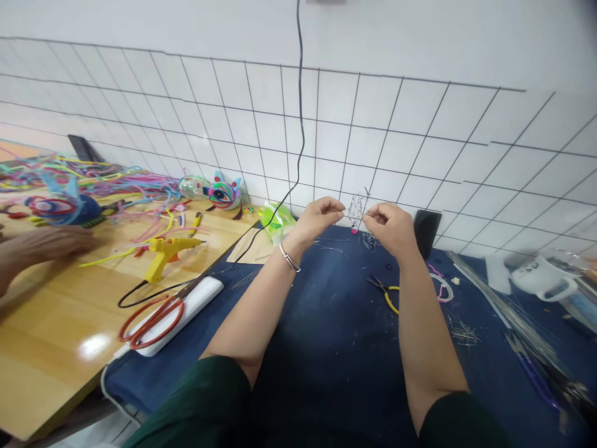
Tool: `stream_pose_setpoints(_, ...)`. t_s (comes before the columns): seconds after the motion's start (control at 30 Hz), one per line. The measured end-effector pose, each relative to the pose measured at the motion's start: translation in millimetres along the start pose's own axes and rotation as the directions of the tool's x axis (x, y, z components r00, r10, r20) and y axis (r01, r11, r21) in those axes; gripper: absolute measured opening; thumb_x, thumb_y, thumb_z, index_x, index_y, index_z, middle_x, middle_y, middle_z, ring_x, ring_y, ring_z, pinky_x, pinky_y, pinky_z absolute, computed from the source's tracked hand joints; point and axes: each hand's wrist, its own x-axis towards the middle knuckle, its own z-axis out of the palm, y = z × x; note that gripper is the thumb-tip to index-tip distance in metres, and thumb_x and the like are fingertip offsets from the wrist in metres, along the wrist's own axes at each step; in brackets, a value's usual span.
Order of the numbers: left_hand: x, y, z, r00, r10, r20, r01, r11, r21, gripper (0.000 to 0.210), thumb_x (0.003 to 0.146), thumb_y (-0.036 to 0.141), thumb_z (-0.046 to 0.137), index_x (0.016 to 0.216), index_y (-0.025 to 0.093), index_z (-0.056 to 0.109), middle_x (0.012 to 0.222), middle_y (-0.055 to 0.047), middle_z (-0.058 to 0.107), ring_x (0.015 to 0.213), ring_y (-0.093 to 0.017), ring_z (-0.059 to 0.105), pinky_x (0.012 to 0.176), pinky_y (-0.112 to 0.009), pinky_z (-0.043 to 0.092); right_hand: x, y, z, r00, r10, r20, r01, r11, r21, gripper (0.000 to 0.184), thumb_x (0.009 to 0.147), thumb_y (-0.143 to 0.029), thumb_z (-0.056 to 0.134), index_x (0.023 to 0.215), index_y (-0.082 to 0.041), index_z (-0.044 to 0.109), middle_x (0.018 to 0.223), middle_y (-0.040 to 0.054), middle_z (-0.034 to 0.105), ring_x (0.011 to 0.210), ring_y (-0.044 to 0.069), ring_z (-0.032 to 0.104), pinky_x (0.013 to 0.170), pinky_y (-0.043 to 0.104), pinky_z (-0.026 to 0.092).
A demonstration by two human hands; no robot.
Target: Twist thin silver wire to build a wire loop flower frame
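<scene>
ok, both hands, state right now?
Left hand: closed, pinching one side of the small wire piece.
Right hand: closed, pinching its other side.

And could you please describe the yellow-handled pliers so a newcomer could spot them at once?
Start at the dark blue work surface. Just left of the person's right forearm, and partly hidden by it, lie the pliers. Their yellow grip sets them apart from the purple-handled tool farther right.
</scene>
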Motion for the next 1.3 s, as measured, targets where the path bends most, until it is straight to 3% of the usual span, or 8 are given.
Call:
stream_pose_setpoints(0.17, -5, 5, 9.4, 0.993, 0.044, 0.114, -0.053, 0.995, 0.084, 0.032, 0.071, 0.029, 0.071, 0.099, 0.017, 0.061, 0.091, -0.005, 0.062, 0.072, -0.01, 0.055, 0.068, -0.025, 0.045, -3, -3, -5, 0.999, -0.039, 0.0, 0.039, 0.989, -0.142, 0.007, 0.074, -0.022, 0.057, 0.069, -0.02, 0.061, 0.073, 0.001, 0.058, 0.064, 0.013, 0.051, 0.06, 0.027, 0.038)
stream_pose_setpoints(0.33, -6, 8, 14.8, 0.989, 0.01, 0.147, -0.006, 1.0, -0.031, 0.042, 0.067, 0.03, 0.076, 0.101, 0.017, 0.053, 0.099, -0.007, 0.061, 0.078, -0.011, 0.058, 0.07, -0.026, 0.047, -4, -6, -4, 0.997, -0.075, -0.006, 0.073, 0.984, -0.162, 0.007, 0.076, -0.023, 0.057, 0.072, -0.021, 0.061, 0.072, 0.0004, 0.057, 0.066, 0.014, 0.052, 0.062, 0.027, 0.038)
stream_pose_setpoints(0.5, -4, 0, 19.4, 0.999, 0.012, 0.038, -0.011, 1.0, -0.022, 0.036, 0.067, 0.022, 0.074, 0.096, 0.017, 0.052, 0.09, -0.005, 0.062, 0.078, -0.01, 0.059, 0.072, -0.026, 0.048, -4, -7, -5, 0.996, -0.083, -0.013, 0.079, 0.982, -0.174, 0.007, 0.077, -0.023, 0.057, 0.073, -0.021, 0.063, 0.072, 0.0003, 0.058, 0.067, 0.014, 0.053, 0.063, 0.028, 0.04)
stream_pose_setpoints(0.77, -1, 2, 10.7, 0.981, 0.128, -0.143, -0.122, 0.991, 0.053, 0.02, 0.073, 0.013, 0.062, 0.09, 0.018, 0.052, 0.073, 0.002, 0.058, 0.066, -0.008, 0.056, 0.064, -0.022, 0.045, -3, -1, -4, 0.99, -0.076, -0.122, 0.053, 0.982, -0.18, 0.011, 0.08, -0.026, 0.056, 0.086, -0.023, 0.065, 0.077, 0.0006, 0.06, 0.071, 0.015, 0.055, 0.068, 0.03, 0.043)
stream_pose_setpoints(0.93, -2, 10, 7.0, 0.958, 0.241, -0.155, -0.24, 0.97, 0.026, 0.018, 0.075, 0.011, 0.06, 0.09, 0.02, 0.053, 0.074, 0.002, 0.056, 0.069, -0.009, 0.056, 0.066, -0.023, 0.045, -2, 3, -2, 0.984, -0.014, -0.178, -0.007, 0.993, -0.116, 0.023, 0.079, -0.025, 0.058, 0.101, -0.024, 0.052, 0.074, -0.0026, 0.061, 0.062, 0.013, 0.055, 0.065, 0.031, 0.045)
stream_pose_setpoints(1.07, -2, 14, 2.6, 0.944, 0.295, -0.147, -0.279, 0.953, 0.116, 0.012, 0.076, 0.011, 0.057, 0.084, 0.02, 0.058, 0.074, 0.001, 0.057, 0.07, -0.01, 0.053, 0.066, -0.025, 0.044, -3, 5, 2, 0.968, -0.061, -0.243, 0.044, 0.996, -0.073, 0.032, 0.079, -0.026, 0.058, 0.107, -0.024, 0.042, 0.081, -0.0023, 0.063, 0.063, 0.013, 0.058, 0.064, 0.031, 0.047)
stream_pose_setpoints(1.3, -7, 19, 0.1, 0.928, 0.321, -0.192, -0.245, 0.909, 0.338, 0.019, 0.077, 0.01, 0.05, 0.081, 0.02, 0.066, 0.087, -0.002, 0.064, 0.074, -0.012, 0.054, 0.067, -0.028, 0.043, -7, 7, 6, 0.942, -0.149, -0.301, 0.11, 0.984, -0.143, 0.023, 0.087, -0.028, 0.051, 0.107, -0.024, 0.04, 0.088, 0.0013, 0.062, 0.058, 0.012, 0.056, 0.063, 0.031, 0.048)
